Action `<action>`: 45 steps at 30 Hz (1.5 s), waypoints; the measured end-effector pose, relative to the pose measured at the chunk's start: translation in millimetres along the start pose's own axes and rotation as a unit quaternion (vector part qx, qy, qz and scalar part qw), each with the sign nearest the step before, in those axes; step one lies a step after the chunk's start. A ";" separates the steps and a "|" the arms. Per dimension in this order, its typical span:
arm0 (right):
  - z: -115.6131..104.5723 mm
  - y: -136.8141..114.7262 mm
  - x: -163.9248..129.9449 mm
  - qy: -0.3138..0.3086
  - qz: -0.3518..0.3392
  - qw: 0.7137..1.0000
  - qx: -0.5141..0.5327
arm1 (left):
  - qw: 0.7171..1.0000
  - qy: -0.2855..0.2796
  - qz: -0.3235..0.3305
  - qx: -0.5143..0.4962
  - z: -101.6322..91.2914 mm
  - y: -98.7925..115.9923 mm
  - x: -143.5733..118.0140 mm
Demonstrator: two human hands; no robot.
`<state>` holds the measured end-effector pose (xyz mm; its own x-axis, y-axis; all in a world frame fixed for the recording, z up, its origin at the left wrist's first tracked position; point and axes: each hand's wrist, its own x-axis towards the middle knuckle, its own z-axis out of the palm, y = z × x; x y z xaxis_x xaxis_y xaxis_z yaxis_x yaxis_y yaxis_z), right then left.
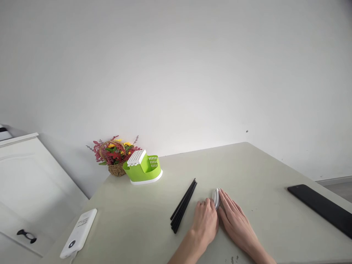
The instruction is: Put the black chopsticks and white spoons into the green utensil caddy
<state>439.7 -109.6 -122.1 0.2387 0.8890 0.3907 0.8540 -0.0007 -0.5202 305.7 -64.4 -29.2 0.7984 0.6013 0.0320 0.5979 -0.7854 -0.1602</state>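
Both hands are down on the table, side by side. The left hand [205, 220] lies palm down, fingers loosely curled, its fingertips touching a small white rounded object [216, 198] that stands on edge between the two hands. The right hand [233, 218] is flat and stretched out, fingers straight, its inner edge against the same white piece. Neither hand has closed around it; they only press at it from each side, and what the piece is I cannot tell. Forearms come in low from the bottom edge, wrists resting on the pale beige table [247, 165].

Just left of the left hand lies a bundle of black chopsticks [183, 205], untouched, apart from the fingers. Farther back stands a lime green plastic holder with a white slotted lid [143, 168], nothing in it that I can see, so the chopsticks are not yet stowed. Behind it sits a wicker basket of red and yellow artificial flowers [115, 154]. A white power bank [79, 233] lies near left, a flat black slab [321, 208] far right.
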 end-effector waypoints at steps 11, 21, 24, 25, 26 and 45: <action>-4.9 -4.1 1.4 -0.024 0.038 0.998 0.044 | 0.997 0.043 -0.046 -0.046 4.0 -3.8 6.1; -9.1 -4.3 1.6 -0.020 0.096 0.990 0.101 | 0.992 0.017 -0.069 -0.103 -12.9 -9.6 -5.9; -10.1 -3.5 0.7 -0.013 0.100 0.988 0.116 | 0.990 0.010 -0.070 -0.123 -13.1 -14.5 -9.2; -11.0 -3.7 0.4 -0.011 0.103 0.987 0.121 | 0.990 0.010 -0.070 -0.125 -13.9 -17.9 -9.6; -12.2 -4.3 0.2 -0.010 0.107 0.986 0.125 | 0.990 0.013 -0.069 -0.123 -15.7 -22.9 -9.7; -23.0 -2.8 -2.7 0.008 0.198 0.965 0.172 | 0.902 0.209 -0.375 0.046 -78.4 -314.1 -40.8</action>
<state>447.3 -122.6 -104.2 0.5249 0.8426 0.1202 0.4913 -0.1846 -0.8512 91.0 146.2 97.1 0.1401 0.8354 0.5315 0.9880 -0.1535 -0.0193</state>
